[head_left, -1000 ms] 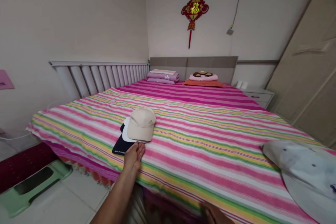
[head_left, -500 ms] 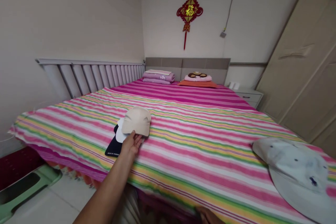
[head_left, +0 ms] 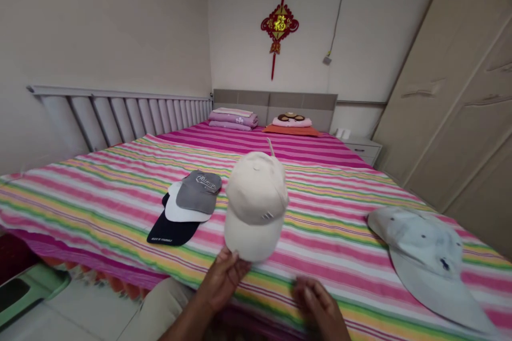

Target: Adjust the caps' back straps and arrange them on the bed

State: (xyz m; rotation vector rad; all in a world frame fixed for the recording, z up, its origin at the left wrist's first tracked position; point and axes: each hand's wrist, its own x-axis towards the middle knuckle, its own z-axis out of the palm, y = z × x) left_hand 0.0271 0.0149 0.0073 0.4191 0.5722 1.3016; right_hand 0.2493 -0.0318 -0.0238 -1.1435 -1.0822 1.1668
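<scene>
My left hand (head_left: 228, 278) pinches the brim of a beige cap (head_left: 256, 189), which is raised over the striped sheet with its crown up and away from me. To the right of it, my right hand (head_left: 318, 301) is slightly blurred, fingers loosely curled and apart, touching nothing. Left of the beige cap, a grey cap (head_left: 199, 192) with script lettering overlaps a white cap (head_left: 182, 211), and under that lies a dark navy cap (head_left: 170, 230). A pale cap (head_left: 428, 248) with a small dark logo rests at the right of the bed.
The bed's striped sheet (head_left: 328, 213) spreads across the view. Folded purple bedding (head_left: 234, 119) and a pink and orange stack (head_left: 292, 122) lie by the headboard (head_left: 302, 104). A green stool (head_left: 32, 293) stands at the lower left, and a white nightstand (head_left: 362, 149) at the right.
The beige cap has come off the grey cap, moving right and nearer with my left hand, which uncovers the grey cap. My right hand has risen further into view.
</scene>
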